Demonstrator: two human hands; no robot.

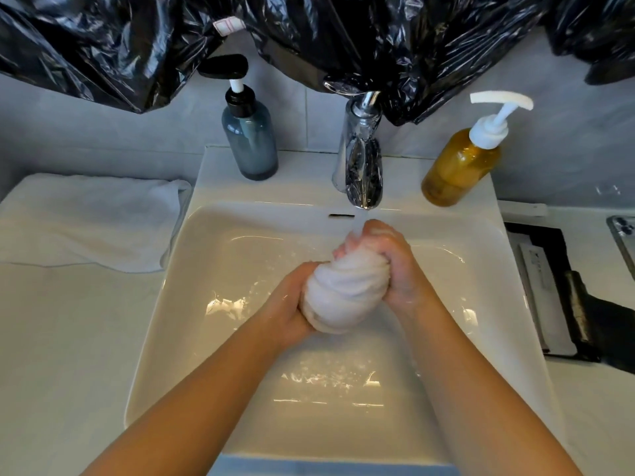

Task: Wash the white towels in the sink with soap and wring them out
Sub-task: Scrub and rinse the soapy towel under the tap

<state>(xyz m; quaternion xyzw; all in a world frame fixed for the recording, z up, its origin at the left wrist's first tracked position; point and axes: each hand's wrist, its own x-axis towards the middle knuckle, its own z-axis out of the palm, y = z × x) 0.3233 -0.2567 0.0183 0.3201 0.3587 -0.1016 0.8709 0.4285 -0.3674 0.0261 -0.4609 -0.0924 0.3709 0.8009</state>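
Note:
A wet white towel point(340, 293), twisted into a thick roll, is held over the middle of the white sink point(192, 304). My left hand point(292, 304) grips its lower end from the left. My right hand point(388, 262) grips the upper end, right under the chrome tap point(362, 159). Water runs from the spout onto my right hand's fingers. A second white towel point(86, 221) lies folded on the counter left of the sink. An amber soap bottle point(464, 163) with a white pump stands at the back right of the sink ledge.
A grey-blue pump bottle point(251, 139) stands at the back left of the ledge. Black plastic sheeting point(309, 36) hangs over the wall above the tap. A dark tray with papers point(556, 297) lies on the counter at the right, by a phone's edge point(623, 242).

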